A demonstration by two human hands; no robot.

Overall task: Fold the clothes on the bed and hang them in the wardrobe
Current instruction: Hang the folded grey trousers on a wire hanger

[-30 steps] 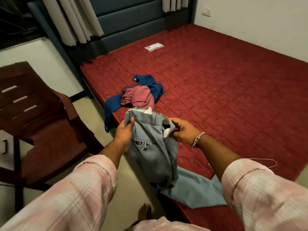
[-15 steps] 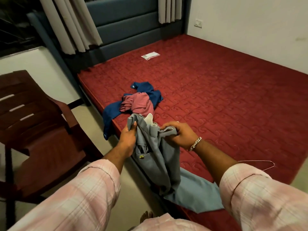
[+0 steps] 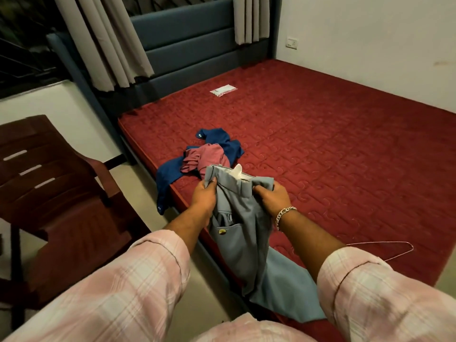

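Item one, nearest: our two pink checked sleeves point(image 3: 138, 287), rolled back at the forearms. Item two: grey trousers point(image 3: 243, 233), gripped at the waistband and held up over the bed's near edge, legs hanging down with the ends lying on the mattress. Our left hand point(image 3: 203, 197) clutched the waistband's left corner, fingers curled into the cloth; our right hand point(image 3: 272, 196), with a silver bracelet point(image 3: 283, 215) on the wrist, clenched the right side. A brass button point(image 3: 222, 231) showed on one pocket. Item three: a wire hanger point(image 3: 385, 248) lay flat near the mattress's near edge, right of our arm. Item four: a pink garment point(image 3: 207, 159) crumpled on top of a blue garment point(image 3: 222, 141), at the bed's left edge just beyond the trousers, one blue end drooping over the side. Item five: a brown chair point(image 3: 56, 193) on the floor, left of the bed point(image 3: 345, 156). Item six, farthest: a small clear packet point(image 3: 223, 90) near the headboard point(image 3: 197, 43).
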